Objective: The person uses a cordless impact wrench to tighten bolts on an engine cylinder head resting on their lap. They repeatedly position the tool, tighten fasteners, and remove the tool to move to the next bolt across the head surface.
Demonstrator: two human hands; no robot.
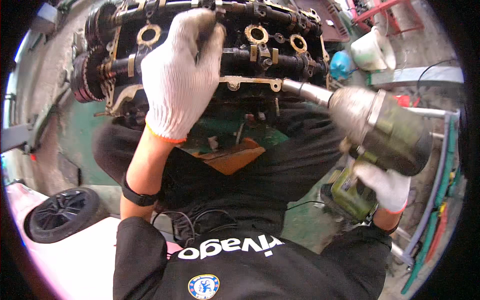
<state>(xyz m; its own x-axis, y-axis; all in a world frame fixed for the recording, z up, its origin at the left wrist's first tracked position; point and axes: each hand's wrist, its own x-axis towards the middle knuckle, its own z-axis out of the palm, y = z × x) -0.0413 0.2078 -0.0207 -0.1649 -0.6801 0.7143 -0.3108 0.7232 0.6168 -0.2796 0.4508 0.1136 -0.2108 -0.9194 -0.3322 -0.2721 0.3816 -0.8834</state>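
Note:
An engine cylinder head (250, 80) with dark, oily camshafts (287, 62) lies before me, a toothed sprocket (82, 75) on its left end. My left hand (182, 75), in a white knit glove with an orange cuff, reaches over its middle. Thumb and fingers are bent together by the far camshaft; what they pinch is hidden. To the right, my gloved right hand (384, 186) grips the handle of a green cordless impact wrench (387, 127). A long silver socket (315, 93) points from the wrench to the head's near right edge; whether it touches, I cannot tell.
An orange-brown piece (232, 159) lies between my legs. Right of the engine stand a blue container (341, 65) and a white bucket (372, 52). A metal frame (435, 195) runs along the right. At lower left is a pink toy-like car with a black wheel (65, 215).

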